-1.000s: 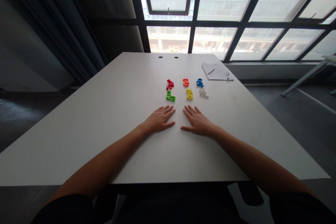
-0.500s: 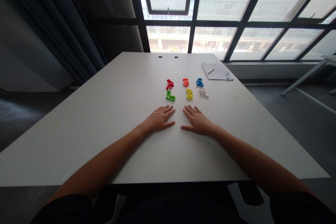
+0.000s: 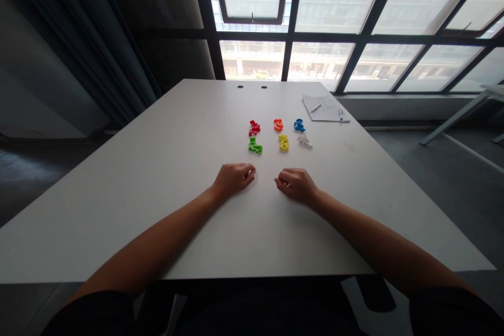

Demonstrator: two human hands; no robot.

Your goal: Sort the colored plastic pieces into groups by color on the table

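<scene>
My left hand [image 3: 234, 178] rests on the white table with its fingers curled to the thumb; table shows through the small gap and I see nothing in it. Nearest to it is a small pile of green plastic pieces [image 3: 255, 146]. My right hand [image 3: 296, 184] is closed the same way, also with nothing visible inside. In front of it lie yellow pieces [image 3: 283, 143] and white pieces [image 3: 304, 140]. Farther back are red pieces [image 3: 254, 127], orange pieces [image 3: 278, 125] and blue pieces [image 3: 299, 125]. Neither hand touches a pile.
At the table's [image 3: 165, 157] back right lies a sheet of paper [image 3: 326, 107] with writing and pens on it. Two round cable holes [image 3: 264, 87] sit near the far edge. Windows stand behind, and a dark curtain [image 3: 90, 37] hangs at the left.
Both hands lay flat with fingers spread; now the fingers of each are curled in to the thumb. The coloured piles have not moved.
</scene>
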